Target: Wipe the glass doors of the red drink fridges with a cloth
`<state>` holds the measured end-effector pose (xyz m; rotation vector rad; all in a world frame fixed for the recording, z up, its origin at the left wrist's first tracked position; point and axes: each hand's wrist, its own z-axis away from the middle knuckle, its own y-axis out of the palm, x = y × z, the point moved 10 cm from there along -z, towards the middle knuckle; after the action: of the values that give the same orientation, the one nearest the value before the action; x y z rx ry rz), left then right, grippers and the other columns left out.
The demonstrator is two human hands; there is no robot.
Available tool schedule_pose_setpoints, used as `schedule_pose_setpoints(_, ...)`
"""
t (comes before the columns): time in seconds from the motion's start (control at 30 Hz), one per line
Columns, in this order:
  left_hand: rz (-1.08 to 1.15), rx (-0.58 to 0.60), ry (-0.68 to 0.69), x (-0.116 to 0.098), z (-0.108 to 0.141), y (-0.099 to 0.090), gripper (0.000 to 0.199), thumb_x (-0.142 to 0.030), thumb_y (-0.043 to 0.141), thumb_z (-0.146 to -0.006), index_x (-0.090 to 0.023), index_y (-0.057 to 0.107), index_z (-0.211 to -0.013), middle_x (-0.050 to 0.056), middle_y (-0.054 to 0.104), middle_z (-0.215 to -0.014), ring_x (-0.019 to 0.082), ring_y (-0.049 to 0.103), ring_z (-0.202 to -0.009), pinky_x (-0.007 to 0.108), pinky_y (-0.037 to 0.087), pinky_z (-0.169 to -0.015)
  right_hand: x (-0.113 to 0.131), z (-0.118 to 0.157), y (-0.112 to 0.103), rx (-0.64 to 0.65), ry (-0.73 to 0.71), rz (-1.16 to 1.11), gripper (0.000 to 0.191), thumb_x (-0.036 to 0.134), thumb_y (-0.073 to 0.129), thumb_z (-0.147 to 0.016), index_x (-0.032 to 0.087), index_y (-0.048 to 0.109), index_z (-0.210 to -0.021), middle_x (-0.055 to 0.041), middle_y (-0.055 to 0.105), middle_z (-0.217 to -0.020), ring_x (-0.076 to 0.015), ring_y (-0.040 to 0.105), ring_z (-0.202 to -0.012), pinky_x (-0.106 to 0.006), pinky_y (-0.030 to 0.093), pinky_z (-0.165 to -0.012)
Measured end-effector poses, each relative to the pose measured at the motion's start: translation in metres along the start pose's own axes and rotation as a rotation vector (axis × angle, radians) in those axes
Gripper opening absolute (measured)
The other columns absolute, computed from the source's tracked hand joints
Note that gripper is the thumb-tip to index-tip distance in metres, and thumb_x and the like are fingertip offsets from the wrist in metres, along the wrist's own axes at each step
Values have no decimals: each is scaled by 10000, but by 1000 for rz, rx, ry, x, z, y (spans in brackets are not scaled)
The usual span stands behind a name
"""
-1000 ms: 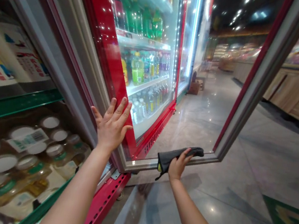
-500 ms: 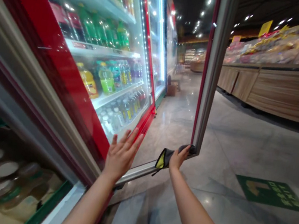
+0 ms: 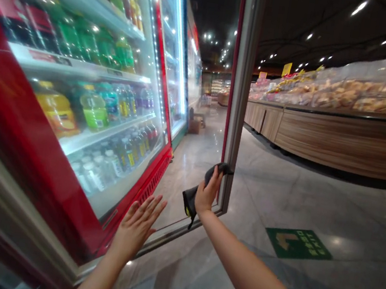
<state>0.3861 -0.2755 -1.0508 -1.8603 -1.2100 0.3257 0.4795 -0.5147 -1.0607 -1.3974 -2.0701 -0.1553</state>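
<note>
The glass door (image 3: 238,98) of a red drinks fridge (image 3: 70,203) stands swung out, its grey frame running down to a lower corner. Near that corner my right hand (image 3: 207,193) is closed on a dark grey cloth (image 3: 190,198) with a yellow-green underside. The cloth lies along the bottom of the pane, one end reaching the upright frame. My left hand (image 3: 138,226) is open and flat, fingers stretched, over the lower part of the door; whether it touches the glass I cannot tell.
Shelves inside the fridge hold several bottles (image 3: 94,107), blurred at the left. More lit fridges (image 3: 175,49) line the aisle. Across the floor stands a curved wooden display counter (image 3: 344,139) heaped with bagged goods. A green exit sign (image 3: 298,244) lies on the floor.
My right hand and the cloth have moved up toward the upright frame at the door's corner. My left hand stays flat and open, slightly lower. The view has swung to the right.
</note>
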Motion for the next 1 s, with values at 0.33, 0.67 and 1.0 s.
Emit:
schedule_pose_setpoints(0.33, -95, -140, 147, 0, 8, 6, 829, -218, 590, -885, -325, 179, -1597, -15, 348, -1607, 121, 71, -1555, 387, -40, -1275, 5, -25, -37, 58, -185, -69, 778, 65, 442, -867, 282, 255, -1590, -92, 170, -1683, -266, 238, -1534, -469, 363, -1191)
schedule_pose_setpoints(0.67, -121, -159, 147, -3, 11, 1, 706, -168, 515, -909, -333, 316, -1566, -41, 387, -1590, 102, 88, -1550, 385, -28, -1277, 22, -40, -49, 58, -273, 39, 813, 60, 436, -870, 290, 196, -1612, -83, 106, -1697, -290, 276, -1519, -466, 403, -1160)
schedule_pose_setpoints(1.0, -163, -151, 158, -5, 14, 3, 731, -151, 563, -868, -322, 363, -1550, -56, 390, -1596, 99, 46, -1557, 380, -34, -1279, 35, -3, -43, 175, -680, 134, 734, 64, 554, -811, 346, 485, -1485, -60, 368, -1611, -316, 394, -1443, -514, 442, -1112)
